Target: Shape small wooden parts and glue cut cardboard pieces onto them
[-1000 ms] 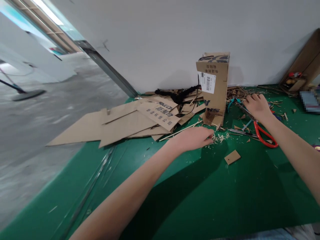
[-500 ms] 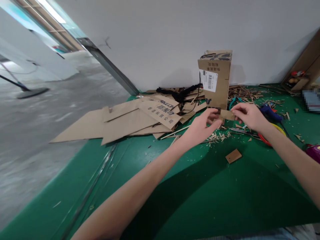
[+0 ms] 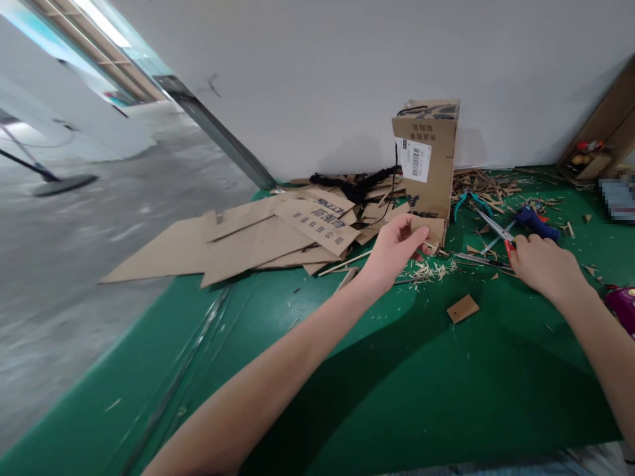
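My left hand (image 3: 397,250) is closed, thumb against fingers, on a small piece of cardboard (image 3: 434,231) in front of the upright cardboard box (image 3: 430,155). Part of that piece is hidden by the fingers. To the right, my right hand (image 3: 548,266) grips a pair of scissors (image 3: 497,227) by the orange-red handle. The blades point up and left, away from me, and look spread apart. Below the hands, a small brown rectangle with a hole (image 3: 463,309) lies flat on the green table (image 3: 377,396).
Flat cardboard sheets (image 3: 258,244) are piled at the left. Teal-handled pliers (image 3: 471,200), a dark blue tool (image 3: 538,223) and a thin metal tool (image 3: 481,260) lie near the right hand. Thin wood slivers (image 3: 430,271) are scattered below the box. A wall (image 3: 317,86) stands behind.
My right hand has let go of the small cardboard piece, moved right and picked up the scissors from the table. My left hand has closed on the cardboard piece.
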### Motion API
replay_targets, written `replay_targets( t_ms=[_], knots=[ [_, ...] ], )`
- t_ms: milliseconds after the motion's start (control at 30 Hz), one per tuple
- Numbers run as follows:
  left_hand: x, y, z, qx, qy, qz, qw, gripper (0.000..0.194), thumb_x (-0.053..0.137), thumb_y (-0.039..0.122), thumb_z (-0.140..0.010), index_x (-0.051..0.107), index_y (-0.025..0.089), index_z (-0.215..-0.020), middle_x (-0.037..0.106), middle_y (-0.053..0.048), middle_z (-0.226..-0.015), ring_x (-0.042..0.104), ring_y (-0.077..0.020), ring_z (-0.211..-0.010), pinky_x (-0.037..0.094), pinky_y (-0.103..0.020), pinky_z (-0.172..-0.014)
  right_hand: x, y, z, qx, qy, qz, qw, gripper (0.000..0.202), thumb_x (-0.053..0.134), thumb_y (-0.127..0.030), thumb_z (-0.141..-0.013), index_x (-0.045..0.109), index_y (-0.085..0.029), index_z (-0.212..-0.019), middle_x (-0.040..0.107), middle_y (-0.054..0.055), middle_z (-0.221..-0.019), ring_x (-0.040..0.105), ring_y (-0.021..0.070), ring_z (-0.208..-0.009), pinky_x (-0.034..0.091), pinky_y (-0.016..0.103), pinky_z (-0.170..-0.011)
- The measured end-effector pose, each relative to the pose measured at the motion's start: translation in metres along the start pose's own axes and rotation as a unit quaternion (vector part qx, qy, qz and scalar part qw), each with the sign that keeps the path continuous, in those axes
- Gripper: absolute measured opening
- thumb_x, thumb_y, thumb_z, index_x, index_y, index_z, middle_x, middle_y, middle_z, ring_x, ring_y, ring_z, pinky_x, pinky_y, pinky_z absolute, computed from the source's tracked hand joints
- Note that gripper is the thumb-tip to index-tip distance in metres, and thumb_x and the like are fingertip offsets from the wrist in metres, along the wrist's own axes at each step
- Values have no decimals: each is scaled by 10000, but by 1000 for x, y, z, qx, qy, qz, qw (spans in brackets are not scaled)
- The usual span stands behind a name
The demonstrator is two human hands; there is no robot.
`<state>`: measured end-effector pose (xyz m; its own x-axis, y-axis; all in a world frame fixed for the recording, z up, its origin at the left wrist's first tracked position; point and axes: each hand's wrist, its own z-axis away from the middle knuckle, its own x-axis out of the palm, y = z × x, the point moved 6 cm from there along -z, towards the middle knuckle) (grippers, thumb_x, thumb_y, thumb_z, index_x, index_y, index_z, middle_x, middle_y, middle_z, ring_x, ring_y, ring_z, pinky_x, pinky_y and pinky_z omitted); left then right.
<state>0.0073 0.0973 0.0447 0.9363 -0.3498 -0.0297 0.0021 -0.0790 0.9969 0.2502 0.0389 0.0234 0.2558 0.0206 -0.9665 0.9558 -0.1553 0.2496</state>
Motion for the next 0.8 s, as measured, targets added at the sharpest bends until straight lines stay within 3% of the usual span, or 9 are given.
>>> replay_targets(
  t_ms=[133, 267, 400, 500, 667, 800],
  knots=[
    [1, 3, 2, 14, -4, 14, 1000, 119, 619, 289, -822, 588, 178, -853, 563, -6, -713, 543, -101, -619, 433, -192, -489, 12, 5, -2, 13, -27, -3, 1000, 399, 345, -391, -919, 557, -88, -1070, 579, 211, -995, 593, 342, -922, 448, 379, -649],
    [-2, 13, 3, 15, 10, 37, 999, 123, 629, 281, -800, 601, 170, -848, 608, -29, -796, 569, -113, -696, 469, -202, -544, 26, 17, -5, -3, -105, -60, 993, 333, 383, -316, -881, 570, -94, -1044, 603, 186, -944, 623, 299, -828, 438, 375, -677],
    [4, 30, 4, 1, -29, 57, 998, 132, 609, 268, -816, 572, 163, -886, 644, -47, -856, 627, -143, -758, 536, -274, -649, 32, 31, -4, 48, -118, -28, 991, 336, 416, -227, -843, 533, -75, -1118, 575, 233, -1059, 619, 339, -915, 433, 361, -666],
    [11, 46, 6, 10, -33, 64, 997, 120, 595, 246, -821, 546, 165, -894, 652, -58, -890, 649, -155, -768, 529, -263, -606, 35, 29, -1, 48, -150, -48, 986, 330, 399, -131, -811, 516, -63, -1112, 612, 200, -918, 641, 312, -833, 419, 334, -602],
    [19, 67, 9, 23, -13, 79, 997, 165, 582, 160, -782, 543, 162, -942, 639, -61, -894, 647, -155, -754, 485, -222, -518, 19, 28, -3, 30, -88, -67, 993, 404, 467, -165, -793, 457, -83, -1188, 628, 197, -923, 643, 302, -781, 408, 333, -592],
    [13, 71, 8, 47, 44, 82, 995, 291, 611, 144, -764, 532, 159, -1044, 649, -61, -898, 649, -150, -703, 488, -235, -518, 8, 38, -6, 85, -11, -204, 975, 468, 507, -414, -836, 467, -145, -1216, 645, 143, -851, 634, 288, -728, 430, 344, -579]
  ],
)
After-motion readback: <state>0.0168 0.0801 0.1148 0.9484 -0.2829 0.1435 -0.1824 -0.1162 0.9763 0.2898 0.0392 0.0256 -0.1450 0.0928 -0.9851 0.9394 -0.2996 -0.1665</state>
